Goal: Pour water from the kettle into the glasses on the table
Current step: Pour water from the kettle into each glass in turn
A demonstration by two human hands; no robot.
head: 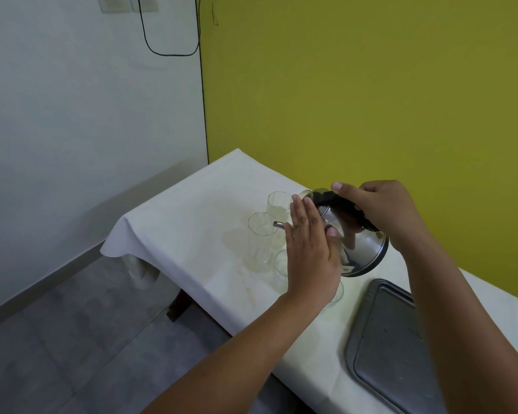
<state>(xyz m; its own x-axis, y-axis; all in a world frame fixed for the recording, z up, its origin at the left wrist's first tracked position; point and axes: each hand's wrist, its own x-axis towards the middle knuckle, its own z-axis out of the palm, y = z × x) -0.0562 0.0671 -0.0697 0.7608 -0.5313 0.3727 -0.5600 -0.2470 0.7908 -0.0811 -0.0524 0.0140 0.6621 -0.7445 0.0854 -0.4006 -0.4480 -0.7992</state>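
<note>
A shiny steel kettle point(362, 249) with a black handle is tilted to the left above the table. Its spout tip point(278, 225) sits over the rim of a tall clear glass point(259, 237). My right hand point(383, 210) is shut on the kettle's black handle. My left hand point(308, 246) lies flat, fingers straight, against the kettle's lid side. A second tall glass point(277, 204) stands just behind the first. Two shorter glasses point(281, 264) are partly hidden behind my left hand and wrist. I cannot tell whether water is flowing.
The table point(192, 210) wears a white cloth with a faint damp stain left of the glasses. A grey metal tray point(386, 339) lies at the near right. A yellow wall stands behind the table, the floor drops off on the left, and a black cable hangs on the wall.
</note>
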